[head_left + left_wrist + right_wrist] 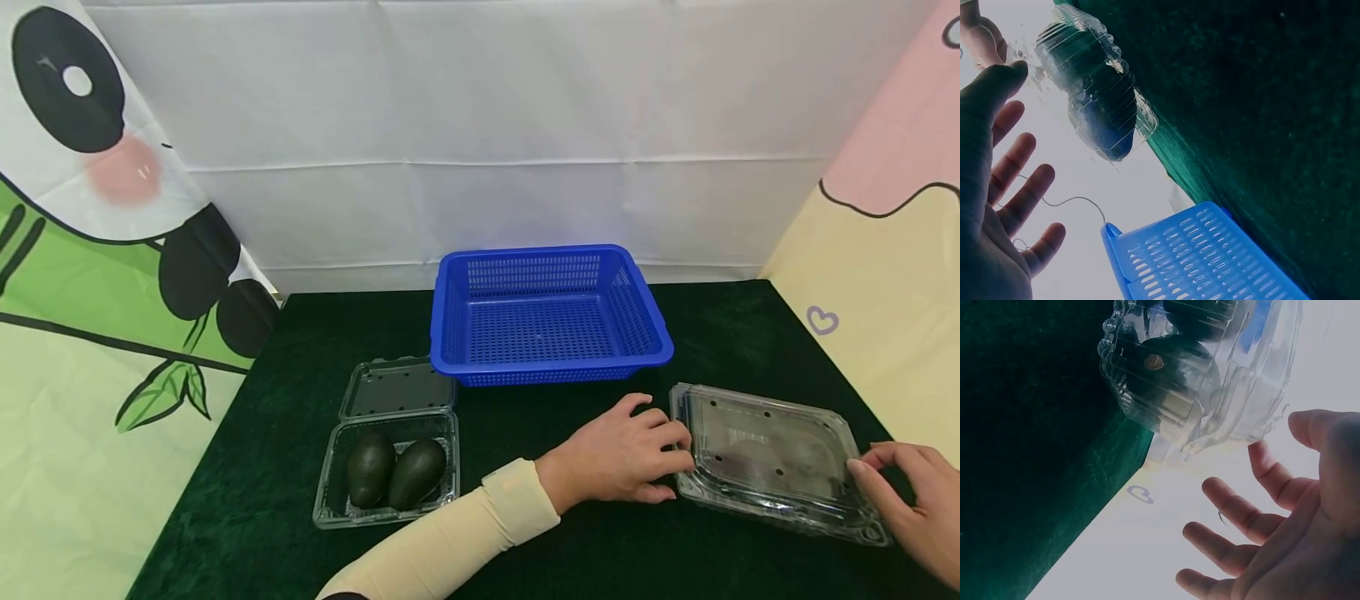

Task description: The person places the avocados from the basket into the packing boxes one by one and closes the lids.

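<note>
A closed clear plastic clamshell box (772,458) lies on the right side of the table, its lid dotted with small holes. Dark rounded fruit, probably avocados (1107,119), shows through its ribbed wall in the left wrist view. My left hand (626,454) is at the box's left edge, fingers spread and slightly bent. At the right corner my right hand (911,492) has thumb and forefinger close to the rim, the other fingers loosely extended. Further left, an open clamshell box (326,492) holds two dark green avocados (370,469), its lid folded back.
A blue perforated plastic basket (551,367) stands at the back middle, its left front corner overlapping the open box's lid in the head view. Dark green cloth (577,550) covers the table. A white sheet (525,125) hangs behind, with cartoon-printed cloths (885,317) at the sides.
</note>
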A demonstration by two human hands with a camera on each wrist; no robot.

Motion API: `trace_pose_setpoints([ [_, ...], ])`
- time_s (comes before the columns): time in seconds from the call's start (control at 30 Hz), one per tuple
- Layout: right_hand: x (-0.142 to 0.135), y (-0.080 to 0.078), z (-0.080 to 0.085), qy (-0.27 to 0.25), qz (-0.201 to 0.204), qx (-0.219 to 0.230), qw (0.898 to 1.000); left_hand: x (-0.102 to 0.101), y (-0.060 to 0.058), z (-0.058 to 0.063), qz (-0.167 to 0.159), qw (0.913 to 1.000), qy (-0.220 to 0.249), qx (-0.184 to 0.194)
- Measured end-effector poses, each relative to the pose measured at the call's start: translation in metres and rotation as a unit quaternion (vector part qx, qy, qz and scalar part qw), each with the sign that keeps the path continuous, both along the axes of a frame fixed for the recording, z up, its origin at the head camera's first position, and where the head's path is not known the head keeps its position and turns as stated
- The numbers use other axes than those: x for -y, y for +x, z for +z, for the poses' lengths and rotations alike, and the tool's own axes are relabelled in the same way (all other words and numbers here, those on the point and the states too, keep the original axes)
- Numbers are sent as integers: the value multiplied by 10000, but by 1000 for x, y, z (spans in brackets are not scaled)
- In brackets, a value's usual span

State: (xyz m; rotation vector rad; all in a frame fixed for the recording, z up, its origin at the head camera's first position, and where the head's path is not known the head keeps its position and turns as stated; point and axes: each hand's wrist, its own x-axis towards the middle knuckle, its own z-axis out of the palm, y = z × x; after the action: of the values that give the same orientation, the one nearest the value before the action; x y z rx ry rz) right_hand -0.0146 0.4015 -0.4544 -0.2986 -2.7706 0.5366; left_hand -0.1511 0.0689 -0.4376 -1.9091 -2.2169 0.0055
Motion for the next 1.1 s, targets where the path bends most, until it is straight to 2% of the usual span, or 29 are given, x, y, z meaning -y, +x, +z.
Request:
trace_pose_setpoints([
  [0.33,-8,8,-13,-73,-170,-215,9996,0,0,-7,-61,9997,216,-17],
  [0.5,-8,9,-11,-39,-91,-459,9989,0,-1,-7,-28,9998,175,24],
  [0.6,-7,6,-4,11,-3,-418,9991,1,-2,-4,26,9999,154,61],
  [0.8,-2,-13,12,205,281,-197,9992,7,-7,3,385,9991,177,-12],
  [0.97,1,-35,22,485,406,280,9976,14,-12,8,828,9964,159,47],
  [1.1,4,-51,27,737,748,199,9943,20,-16,12,1145,9932,137,190],
])
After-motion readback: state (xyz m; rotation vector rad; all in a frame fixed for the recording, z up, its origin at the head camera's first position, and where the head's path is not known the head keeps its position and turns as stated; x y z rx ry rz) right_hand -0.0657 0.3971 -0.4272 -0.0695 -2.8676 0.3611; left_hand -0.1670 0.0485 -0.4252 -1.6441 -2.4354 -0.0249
